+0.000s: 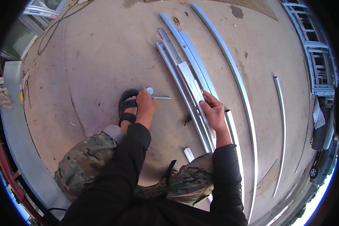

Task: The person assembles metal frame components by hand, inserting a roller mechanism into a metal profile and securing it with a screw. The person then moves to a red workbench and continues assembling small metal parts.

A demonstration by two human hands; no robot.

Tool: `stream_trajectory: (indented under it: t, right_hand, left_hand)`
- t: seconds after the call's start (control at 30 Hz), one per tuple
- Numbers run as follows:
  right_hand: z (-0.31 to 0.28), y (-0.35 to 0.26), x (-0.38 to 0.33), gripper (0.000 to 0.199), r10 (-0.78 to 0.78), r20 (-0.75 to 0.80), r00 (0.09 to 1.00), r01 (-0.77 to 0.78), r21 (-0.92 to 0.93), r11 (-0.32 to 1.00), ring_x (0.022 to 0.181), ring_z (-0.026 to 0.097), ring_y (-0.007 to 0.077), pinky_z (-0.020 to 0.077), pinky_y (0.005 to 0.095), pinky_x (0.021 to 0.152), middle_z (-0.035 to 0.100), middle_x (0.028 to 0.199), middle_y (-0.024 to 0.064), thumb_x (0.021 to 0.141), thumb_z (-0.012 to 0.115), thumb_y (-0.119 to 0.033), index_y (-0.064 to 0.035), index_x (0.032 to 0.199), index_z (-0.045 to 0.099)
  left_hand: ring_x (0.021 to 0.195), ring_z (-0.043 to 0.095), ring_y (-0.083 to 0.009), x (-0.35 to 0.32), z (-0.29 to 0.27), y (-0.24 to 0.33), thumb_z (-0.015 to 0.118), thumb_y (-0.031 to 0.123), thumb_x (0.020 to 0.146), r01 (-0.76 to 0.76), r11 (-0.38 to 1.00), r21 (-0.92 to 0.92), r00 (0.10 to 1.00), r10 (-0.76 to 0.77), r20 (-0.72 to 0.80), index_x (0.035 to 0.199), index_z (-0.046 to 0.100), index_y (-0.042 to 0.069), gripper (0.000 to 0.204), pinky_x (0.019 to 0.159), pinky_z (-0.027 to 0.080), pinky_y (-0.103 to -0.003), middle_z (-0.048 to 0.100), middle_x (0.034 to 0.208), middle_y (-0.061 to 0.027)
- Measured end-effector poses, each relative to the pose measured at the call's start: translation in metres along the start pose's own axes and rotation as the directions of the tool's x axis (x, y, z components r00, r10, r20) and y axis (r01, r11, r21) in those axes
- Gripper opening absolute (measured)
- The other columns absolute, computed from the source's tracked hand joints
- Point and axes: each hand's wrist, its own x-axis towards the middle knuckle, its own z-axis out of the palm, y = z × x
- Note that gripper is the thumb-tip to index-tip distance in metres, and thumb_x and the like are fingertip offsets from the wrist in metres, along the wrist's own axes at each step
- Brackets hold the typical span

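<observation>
Beside the black sandal (125, 103) on my foot, my left hand (146, 103) is low near the ground with its fingers closed. A thin grey metal rod (162, 98) sticks out to the right from it, and a small round pale disc (150, 90) shows at its fingertips. How disc and rod are joined, if at all, is hidden. My right hand (213, 110) pinches the edge of a flat silver metal profile (190, 81) between thumb and fingers. That profile lies lengthwise over other long metal profiles (171, 66) on the concrete.
Long curved-looking metal bars (229, 60) lie to the right, with a thinner bar (280, 113) farther out. A ladder-like metal frame (309, 43) stands at the far right. At the left edge is a long grey panel (17, 113); a dark cable (56, 24) lies upper left.
</observation>
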Motion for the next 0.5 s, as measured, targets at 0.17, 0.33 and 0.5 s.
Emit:
stream_trajectory:
  t: [0.17,0.33,0.5]
  right_hand:
    - [-0.006,-0.010,0.001,0.046,0.078,0.024,0.997,-0.081,0.143,0.986,0.088,0.068,0.0153,0.0573,0.0261,0.070,0.067,0.111,0.0108,0.095,0.062,-0.002,-0.0027,0.140,0.052]
    - [-0.013,-0.007,0.008,0.046,0.082,0.024,0.996,-0.085,0.162,0.983,0.089,0.068,0.0155,0.0579,0.0262,0.069,0.067,0.111,0.0114,0.095,0.062,-0.003,-0.0015,0.141,0.051]
    - [-0.019,0.001,0.015,0.047,0.071,0.006,0.997,-0.071,0.165,0.984,0.087,0.069,0.0166,0.0586,0.0274,0.067,0.067,0.110,0.0111,0.095,0.061,-0.001,-0.0014,0.141,0.050]
  left_hand:
    - [0.109,0.059,-0.0359,0.004,0.005,-0.005,0.079,0.009,0.069,-0.008,0.995,-0.101,0.998,0.013,0.054,0.130,0.049,0.000,0.068,0.094,0.048,-0.044,0.059,0.119,-0.0215]
    - [0.096,0.064,-0.0274,-0.002,-0.008,0.011,0.075,0.005,0.067,0.424,0.647,-0.634,0.905,-0.273,0.326,0.118,0.054,0.001,0.055,0.084,0.050,-0.039,0.063,0.106,-0.0134]
    - [0.092,0.064,-0.0219,-0.025,-0.031,0.050,0.074,0.004,0.072,0.472,0.350,-0.809,0.881,-0.142,0.452,0.111,0.055,0.003,0.043,0.082,0.050,-0.036,0.064,0.100,-0.0094]
